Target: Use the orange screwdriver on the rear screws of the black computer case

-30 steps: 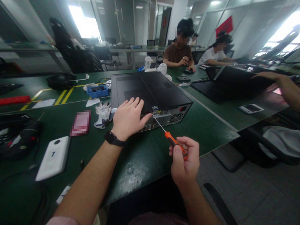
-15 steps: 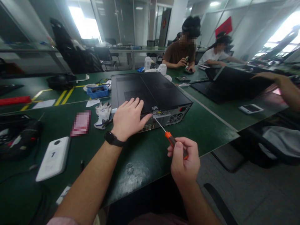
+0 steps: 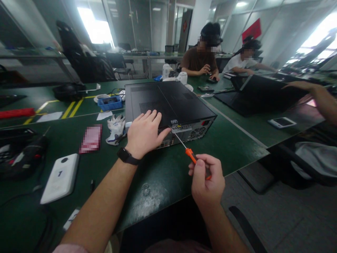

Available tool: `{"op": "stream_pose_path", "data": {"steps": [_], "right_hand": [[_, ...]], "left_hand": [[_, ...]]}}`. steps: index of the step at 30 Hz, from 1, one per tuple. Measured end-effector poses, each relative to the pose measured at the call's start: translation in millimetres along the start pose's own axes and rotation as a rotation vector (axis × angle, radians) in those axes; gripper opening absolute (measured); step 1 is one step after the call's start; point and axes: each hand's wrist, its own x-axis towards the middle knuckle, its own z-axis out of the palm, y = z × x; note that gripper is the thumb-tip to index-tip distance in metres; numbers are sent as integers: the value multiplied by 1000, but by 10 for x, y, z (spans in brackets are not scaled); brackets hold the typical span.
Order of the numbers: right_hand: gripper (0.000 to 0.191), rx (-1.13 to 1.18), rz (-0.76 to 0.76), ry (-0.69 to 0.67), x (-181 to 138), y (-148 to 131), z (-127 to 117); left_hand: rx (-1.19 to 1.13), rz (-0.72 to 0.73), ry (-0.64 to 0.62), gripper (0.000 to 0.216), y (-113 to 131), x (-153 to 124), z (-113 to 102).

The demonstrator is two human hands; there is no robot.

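Note:
A black desktop computer case lies flat on the green table, its rear panel facing me. My left hand, with a black watch on the wrist, rests flat with fingers spread on the case's near top edge. My right hand is closed round the orange handle of a screwdriver. The screwdriver's thin shaft runs up and left, and its tip meets the upper edge of the rear panel beside my left thumb.
A white device marked "1", a pink packet, crumpled white gloves and a blue tray lie to the left. A phone and another dark case sit right. Two people sit across; another person's arm reaches in at right.
My right hand's fingers have shifted slightly on the screwdriver handle, covering more of it. The left hand and the case have stayed put. The person across moved their head.

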Motion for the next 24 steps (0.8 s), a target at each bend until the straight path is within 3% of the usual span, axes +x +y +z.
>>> {"op": "stream_pose_path", "data": {"steps": [5,9,16,20,24], "right_hand": [[14,74,30,-49,-2,2,-21],[24,16,-63,-40,15,-3,-56],[13,-16,-32,-27,-7,23,-21],[13,34,18,-37,-4,16,-20],[20,16,-37,-34,32,-30,-47]], "left_hand": [[-3,5,-9,62,4,9,-14],[-1,-2,-13,60,4,10,-16],[8,10,3,60,4,3,-7],[7,8,-4,61,6,4,-8],[-5,2,-2,61,3,5,4]]}}
